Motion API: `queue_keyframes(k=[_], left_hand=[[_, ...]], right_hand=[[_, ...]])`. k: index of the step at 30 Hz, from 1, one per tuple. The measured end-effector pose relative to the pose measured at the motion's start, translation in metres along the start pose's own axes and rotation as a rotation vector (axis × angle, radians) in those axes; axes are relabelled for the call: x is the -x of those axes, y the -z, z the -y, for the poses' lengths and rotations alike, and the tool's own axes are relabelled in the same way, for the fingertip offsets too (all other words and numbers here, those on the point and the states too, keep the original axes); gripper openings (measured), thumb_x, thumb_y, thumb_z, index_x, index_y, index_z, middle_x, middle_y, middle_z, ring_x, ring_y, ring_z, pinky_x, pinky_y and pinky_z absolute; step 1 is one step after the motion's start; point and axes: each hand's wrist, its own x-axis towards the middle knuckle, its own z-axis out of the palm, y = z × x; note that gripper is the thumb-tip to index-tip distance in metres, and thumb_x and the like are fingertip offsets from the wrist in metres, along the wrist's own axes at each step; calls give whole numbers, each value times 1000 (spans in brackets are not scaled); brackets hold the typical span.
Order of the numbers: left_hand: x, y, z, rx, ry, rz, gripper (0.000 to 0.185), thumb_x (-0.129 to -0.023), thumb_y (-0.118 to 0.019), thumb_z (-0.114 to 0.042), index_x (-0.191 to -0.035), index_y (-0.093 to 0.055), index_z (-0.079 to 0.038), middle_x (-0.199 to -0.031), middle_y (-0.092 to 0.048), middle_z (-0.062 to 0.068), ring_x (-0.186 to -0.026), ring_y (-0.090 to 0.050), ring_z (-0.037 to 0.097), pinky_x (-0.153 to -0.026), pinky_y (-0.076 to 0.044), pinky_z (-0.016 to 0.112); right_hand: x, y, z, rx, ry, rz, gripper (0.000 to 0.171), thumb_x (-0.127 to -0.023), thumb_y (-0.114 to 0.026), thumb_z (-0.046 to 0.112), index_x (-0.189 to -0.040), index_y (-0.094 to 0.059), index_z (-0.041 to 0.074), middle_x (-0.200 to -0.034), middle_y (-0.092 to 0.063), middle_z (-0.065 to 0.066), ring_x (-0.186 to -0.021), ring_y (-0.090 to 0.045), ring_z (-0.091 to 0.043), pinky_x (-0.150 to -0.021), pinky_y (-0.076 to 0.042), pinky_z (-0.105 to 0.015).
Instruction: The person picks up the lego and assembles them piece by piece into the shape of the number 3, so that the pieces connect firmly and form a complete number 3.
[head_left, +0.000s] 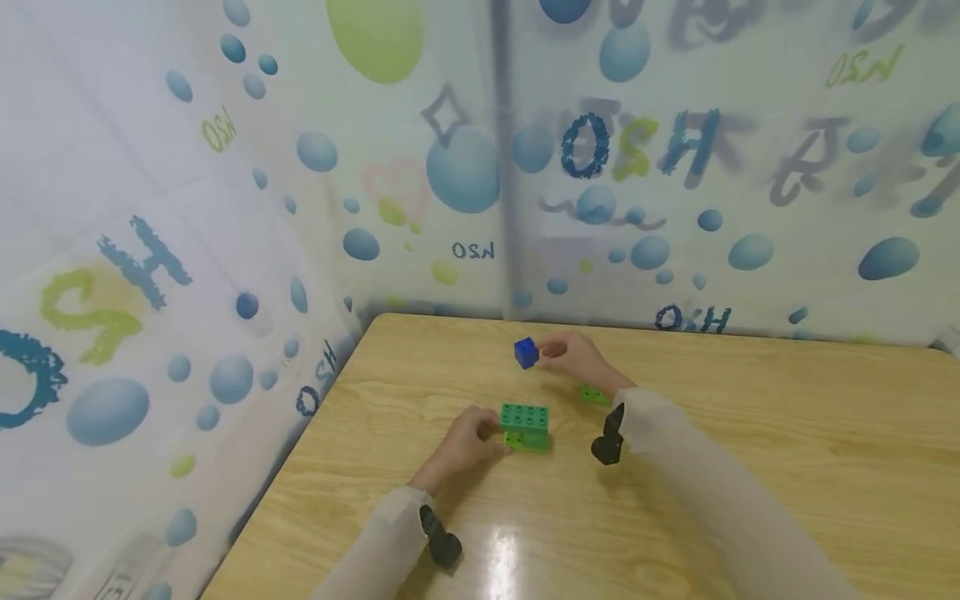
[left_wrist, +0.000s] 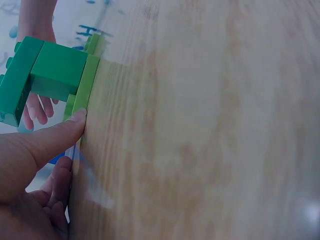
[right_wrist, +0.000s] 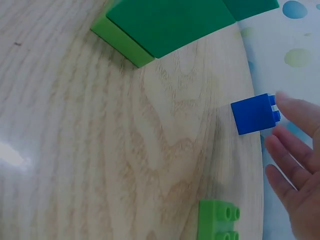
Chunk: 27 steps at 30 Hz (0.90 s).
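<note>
1. Green on green: a dark green brick (head_left: pixel 524 416) sits stacked on a lime green brick (head_left: pixel 529 441), both near the middle of the wooden table (head_left: pixel 750 433).
2. The left hand (head_left: pixel 467 439) is right up against that stack from the left side. In the left wrist view the thumb (left_wrist: pixel 47 140) presses on the edge of the lime brick while the other fingers curl in below it, so it looks like a steadying pinch on the bottom piece.
3. The right hand (head_left: pixel 576 357) is further back on the table, well apart from the stack, with a small blue brick (head_left: pixel 527 352) at its fingertips.
4. From the right wrist view the fingers (right_wrist: pixel 295 150) look fairly straight and spread, with one fingertip touching the studded end of the blue brick. It doesn't read as a real grip, more like touching or nudging it.
5. The blue brick seems to be sitting on the table near the far edge, but whether it's resting flat or lifted a bit, I honestly can't tell.
6. Another small lime brick (head_left: pixel 594 395) lies loose on the table just beside the right wrist, between that arm and the stack.
7. Both arms are in pale sleeves (head_left: pixel 697 467), each with a black wrist mount (head_left: pixel 609 437).
8. Behind the table hangs a white curtain with blue bubbles (head_left: pixel 465 167).
</note>
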Motion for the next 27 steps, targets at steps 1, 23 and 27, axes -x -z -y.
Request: queue_keyframes(k=[1,23,27], left_hand=[[0,0,0,-2,-4,-1,25,-71,-78,-9,-92,-64,-2,-89,-51,7,-81,-47,19,-71,-41,31],[-2,-1,5,-3,-32,-19,24,-71,-78,-10,-91,-65,-3,-88,-52,5,-80,-47,17,-71,-41,30],[-1,-2,5,-7,-29,-25,25,-70,-78,-9,-91,-65,-3,-88,-52,5,-81,-47,17,-71,-41,29]], right_hand=[[-2,-1,0,-5,-7,-8,37,-84,-66,11,-118,-58,-3,-107,-61,-19,-95,-58,-31,-78,-48,-41],[-31,-6,-8,-59,-10,129,56,-82,-63,-6,-133,-42,-4,-136,-38,-25,-110,-50,-41,-87,-45,-43],[-31,-9,-11,-54,13,121,52,-83,-60,-7,-131,-43,-6,-134,-41,-26,-107,-52,-41,-87,-45,-42]])
